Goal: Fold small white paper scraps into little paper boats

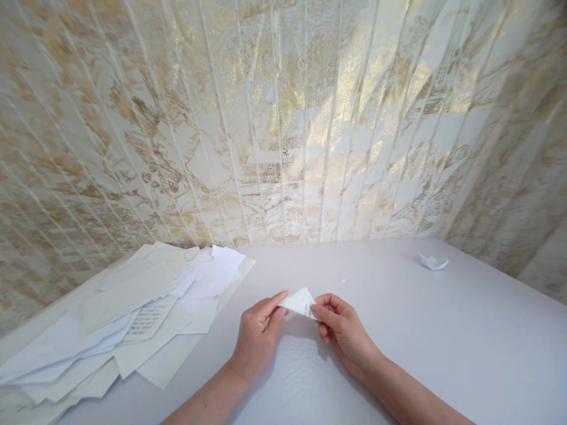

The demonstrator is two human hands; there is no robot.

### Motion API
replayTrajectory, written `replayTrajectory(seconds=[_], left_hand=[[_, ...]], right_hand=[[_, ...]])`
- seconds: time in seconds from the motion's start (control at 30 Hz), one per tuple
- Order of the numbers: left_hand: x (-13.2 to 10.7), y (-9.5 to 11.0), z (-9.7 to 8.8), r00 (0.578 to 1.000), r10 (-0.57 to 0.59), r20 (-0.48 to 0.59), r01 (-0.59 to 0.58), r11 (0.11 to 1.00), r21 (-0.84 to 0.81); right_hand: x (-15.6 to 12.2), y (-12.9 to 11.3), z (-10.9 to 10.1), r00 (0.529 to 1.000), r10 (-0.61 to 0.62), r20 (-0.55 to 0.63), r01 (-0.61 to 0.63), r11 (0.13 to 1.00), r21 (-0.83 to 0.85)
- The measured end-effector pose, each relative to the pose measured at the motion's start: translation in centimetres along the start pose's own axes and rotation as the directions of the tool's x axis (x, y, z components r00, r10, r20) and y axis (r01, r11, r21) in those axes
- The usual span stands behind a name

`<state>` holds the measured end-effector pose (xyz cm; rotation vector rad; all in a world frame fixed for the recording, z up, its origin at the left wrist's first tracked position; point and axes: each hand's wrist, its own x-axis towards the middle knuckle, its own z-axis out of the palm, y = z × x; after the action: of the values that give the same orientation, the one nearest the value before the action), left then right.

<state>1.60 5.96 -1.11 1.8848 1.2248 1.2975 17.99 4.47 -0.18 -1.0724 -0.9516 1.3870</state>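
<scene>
Between my two hands is a small folded piece of white paper (299,301), roughly triangular with its peak pointing up and away. Dark print shows near its right corner. My left hand (260,330) pinches the left corner between thumb and fingers. On the opposite side, my right hand (339,324) grips the right corner, thumb on the near face and the other fingers curled behind. The paper is held just above the white table (305,378).
A spread pile of loose white sheets (155,289), some printed, covers the table's left side. At the far right sits a small folded paper boat (433,262). A tiny paper scrap (342,281) lies beyond my hands. Gold-patterned curtains (283,130) hang along the table's back edge.
</scene>
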Motion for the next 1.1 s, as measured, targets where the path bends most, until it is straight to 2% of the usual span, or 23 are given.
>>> replayTrajectory(seconds=[0.13, 0.27, 0.33, 0.43, 0.7, 0.9, 1.1], left_hand=[[0.1, 0.3, -0.1, 0.996, -0.093, -0.012, 0.093, 0.995, -0.027], [0.3, 0.3, -0.1, 0.984, -0.171, -0.043, 0.17, 0.985, -0.021], [0.4, 0.4, 0.0, 0.98, -0.194, -0.05, 0.193, 0.981, -0.014], [0.4, 0.6, 0.0, 0.979, -0.2, -0.049, 0.2, 0.98, 0.001], [0.1, 0.8, 0.1, 0.995, -0.093, -0.03, 0.095, 0.992, 0.088], [-0.2, 0.8, 0.2, 0.999, 0.037, 0.019, -0.04, 0.984, 0.174], [-0.3, 0.9, 0.1, 0.995, 0.092, 0.032, -0.097, 0.971, 0.216]], right_hand=[[-0.2, 0.5, 0.2, 0.996, -0.093, -0.012, 0.092, 0.992, -0.089], [-0.3, 1.0, 0.1, 0.976, -0.208, 0.069, 0.218, 0.952, -0.215], [-0.5, 1.0, 0.0, 0.963, -0.256, 0.078, 0.268, 0.915, -0.302], [-0.6, 0.8, 0.0, 0.94, -0.337, 0.051, 0.319, 0.816, -0.483], [-0.3, 1.1, -0.5, 0.908, -0.414, 0.061, 0.344, 0.657, -0.671], [-0.4, 0.9, -0.9, 0.871, -0.455, 0.185, 0.426, 0.51, -0.747], [-0.3, 1.3, -1.4, 0.825, -0.475, 0.307, 0.487, 0.32, -0.812]])
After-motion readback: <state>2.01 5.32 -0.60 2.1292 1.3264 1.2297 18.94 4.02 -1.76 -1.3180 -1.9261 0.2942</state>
